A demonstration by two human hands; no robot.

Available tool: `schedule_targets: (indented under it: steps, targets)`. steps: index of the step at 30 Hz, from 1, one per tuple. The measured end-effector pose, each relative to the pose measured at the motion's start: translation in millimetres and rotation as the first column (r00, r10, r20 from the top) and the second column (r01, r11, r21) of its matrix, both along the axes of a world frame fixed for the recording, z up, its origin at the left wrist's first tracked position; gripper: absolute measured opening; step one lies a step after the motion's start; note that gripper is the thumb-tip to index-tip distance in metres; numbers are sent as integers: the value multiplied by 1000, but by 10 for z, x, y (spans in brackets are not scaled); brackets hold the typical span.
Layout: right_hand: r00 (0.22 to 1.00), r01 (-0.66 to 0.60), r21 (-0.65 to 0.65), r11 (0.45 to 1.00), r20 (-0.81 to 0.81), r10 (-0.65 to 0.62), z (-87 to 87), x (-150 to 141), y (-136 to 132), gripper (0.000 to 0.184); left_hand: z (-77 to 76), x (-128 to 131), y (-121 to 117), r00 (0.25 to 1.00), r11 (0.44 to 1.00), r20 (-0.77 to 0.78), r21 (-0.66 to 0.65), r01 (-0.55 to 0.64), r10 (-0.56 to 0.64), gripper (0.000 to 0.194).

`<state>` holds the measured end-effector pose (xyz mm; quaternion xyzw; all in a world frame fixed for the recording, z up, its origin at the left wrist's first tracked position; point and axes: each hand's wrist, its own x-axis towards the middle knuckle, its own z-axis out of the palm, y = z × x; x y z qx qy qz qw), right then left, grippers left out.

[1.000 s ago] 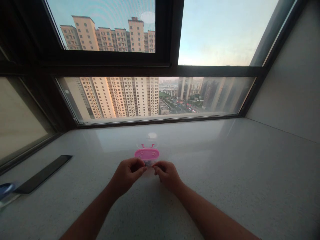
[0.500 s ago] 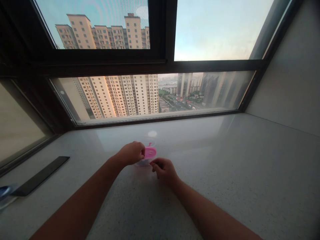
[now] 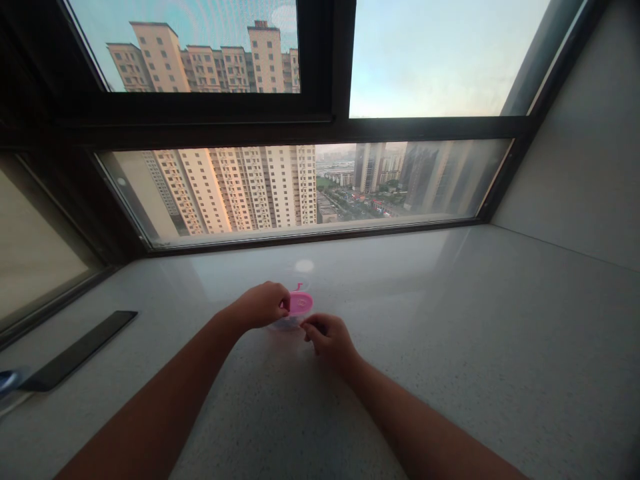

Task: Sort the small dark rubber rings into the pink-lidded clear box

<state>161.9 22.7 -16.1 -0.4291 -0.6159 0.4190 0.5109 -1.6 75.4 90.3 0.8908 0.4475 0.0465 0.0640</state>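
A small see-through container with a pink oval lid [image 3: 302,303] sits on the pale speckled sill. From above and to its left, my left hand [image 3: 264,305] has its fingers closed on the lid's left edge, and they cover that side. A thin pink tab [image 3: 299,287] sticks out behind the lid. At the front right of the clear body [image 3: 287,323], my right hand [image 3: 326,335] is closed in a pinch at the container's edge. What lies between those fingertips is too small to make out. The container's contents cannot be told.
On the left of the sill [image 3: 425,320] lies a long dark flat strip [image 3: 83,350], with a blue and white object [image 3: 9,381] at its near end, cut off by the picture edge. Dark window frames [image 3: 320,241] border the back. A plain wall [image 3: 580,167] rises at the right.
Both hands keep nearly the same pose at the pink-lidded container. The view has shifted very slightly.
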Motion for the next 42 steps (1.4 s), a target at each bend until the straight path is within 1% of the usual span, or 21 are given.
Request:
schedule_targets:
  steps: [5,11,14,16,21,28,37,40,42]
  targets:
    - [1000,10,-10,1000,19,-10,-12,0,8,21,-12,-11,17,1000,999,9,43,-16,16,17]
    - [999,4,-8,1000,34,-3,-5,8,8,21,-1,-31,-8,1000,1000,9,18,-13,13,18]
    - [1000,-2,-3,1000,25,2,-5,8,6,20,22,-25,-26,1000,999,23,36,-13,13,19]
    - [1000,-4,-8,1000,22,4,-5,6,5,20,28,-16,-31,999,998,25,49,-24,23,19]
    - [1000,-1,-16,1000,25,1,4,5,2,20,18,3,-35,998,998,27,27,-49,48,15]
    - [1000,0,-15,1000,27,0,12,5,-5,20,41,-20,-79,999,1000,51,14,10,-10,17]
    - [999,3,-29,1000,35,-1,14,8,-2,21,6,-5,-116,998,999,56,-19,26,-25,21]
    - [999,1,-27,1000,35,-1,8,6,-1,21,15,-44,-101,995,1000,94,-8,27,-26,21]
    - [999,1,-28,1000,33,0,4,8,2,21,19,-110,-54,985,1000,174,24,-20,15,21]
